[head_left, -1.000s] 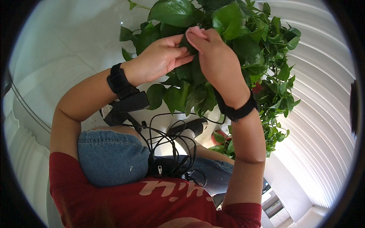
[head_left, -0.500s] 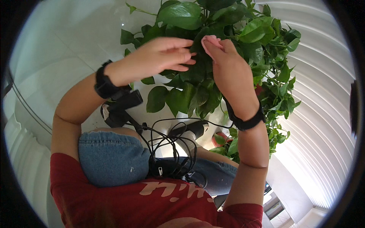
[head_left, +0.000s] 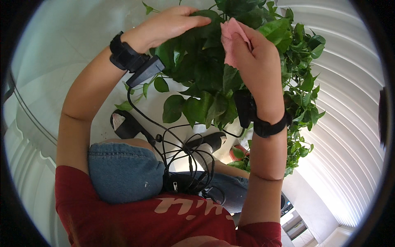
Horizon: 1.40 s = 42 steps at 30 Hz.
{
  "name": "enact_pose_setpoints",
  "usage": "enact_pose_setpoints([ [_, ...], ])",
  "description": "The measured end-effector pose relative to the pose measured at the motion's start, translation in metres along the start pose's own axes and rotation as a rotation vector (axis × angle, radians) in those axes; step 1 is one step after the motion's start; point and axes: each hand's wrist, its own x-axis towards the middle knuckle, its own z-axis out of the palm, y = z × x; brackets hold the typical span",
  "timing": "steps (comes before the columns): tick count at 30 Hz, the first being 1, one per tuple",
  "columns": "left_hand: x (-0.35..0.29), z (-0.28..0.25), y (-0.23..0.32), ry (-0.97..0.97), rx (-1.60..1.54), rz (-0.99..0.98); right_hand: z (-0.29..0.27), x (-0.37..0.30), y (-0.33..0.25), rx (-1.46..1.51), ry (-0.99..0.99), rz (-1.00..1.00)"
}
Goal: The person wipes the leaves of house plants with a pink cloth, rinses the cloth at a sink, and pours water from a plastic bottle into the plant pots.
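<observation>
A bushy potted plant with large, glossy green leaves fills the upper middle of the head view. My left hand [head_left: 166, 28] is at its upper left, the thumb lying over a broad dark leaf [head_left: 207, 31] and the other fingers partly hidden behind it. In my right hand [head_left: 261, 61] a folded pink cloth [head_left: 231, 43] is pinched between thumb and fingers, right of that leaf and against the foliage. Whether the cloth touches the leaf is hard to make out. The plant's main pot is hidden under the leaves.
Black wrist straps with small boxes [head_left: 146, 71] sit on both arms, and looped black cables [head_left: 187, 150] hang over my lap. A red pot [head_left: 238, 152] shows below the foliage. White ribbed curtain-like panels [head_left: 337, 90] rise at the right. My sandalled feet are on the pale floor.
My left hand has moved up and onto the leaf; before, its fingers were spread lower beside it. My right hand has shifted slightly right, and more of the cloth shows.
</observation>
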Motion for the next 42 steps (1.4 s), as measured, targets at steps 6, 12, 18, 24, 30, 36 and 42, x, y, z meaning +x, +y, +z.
enact_pose_setpoints([
  [6, -0.017, 0.016, -0.029, -0.002, -0.789, -0.148, 0.022, 0.007, 0.012, -0.263, 0.171, -0.178],
  [12, -0.022, 0.013, -0.048, -0.094, -1.082, -0.124, 0.063, -0.001, 0.001, -0.295, 0.112, -0.347],
  [18, -0.021, 0.012, -0.056, -0.237, -1.199, -0.100, 0.063, -0.001, 0.006, -0.490, 0.100, -0.215],
  [24, -0.025, 0.014, -0.052, -0.247, -1.207, -0.112, 0.066, 0.001, 0.008, -0.322, 0.131, -0.370],
  [30, -0.024, 0.011, -0.056, -0.204, -1.173, -0.112, 0.068, 0.003, 0.002, -0.240, 0.041, -0.418],
  [36, -0.023, 0.013, -0.049, -0.268, -1.185, -0.033, 0.060, 0.003, 0.002, -0.395, 0.014, -0.387],
  [42, -0.015, 0.000, -0.043, -0.264, -0.994, -0.043, 0.056, -0.004, 0.003, -0.473, -0.054, -0.441],
])
